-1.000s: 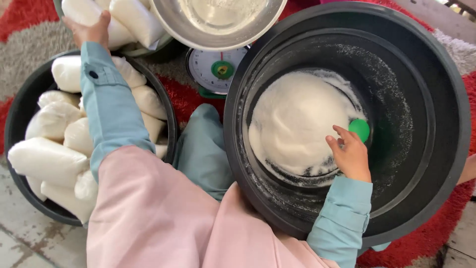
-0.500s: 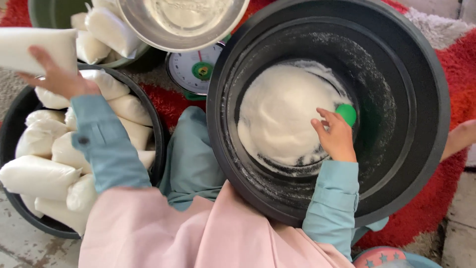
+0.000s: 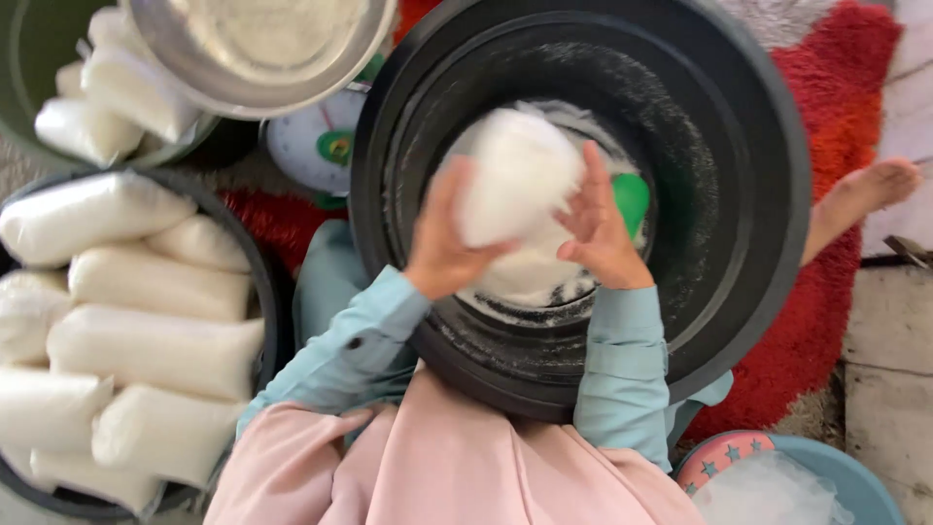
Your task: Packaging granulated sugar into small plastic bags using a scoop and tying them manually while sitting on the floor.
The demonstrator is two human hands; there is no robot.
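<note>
Both hands, left hand (image 3: 442,243) and right hand (image 3: 595,228), are clasping a white filled bag (image 3: 515,175) over the black tub (image 3: 768,194), keeping spills inside. A green scoop (image 3: 632,199) is lying in the tub's white powder (image 3: 530,277).

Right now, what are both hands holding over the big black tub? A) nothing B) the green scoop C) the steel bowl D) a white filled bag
D: the left hand and right hand clasp a white filled bag between them, above the black tub.
</note>
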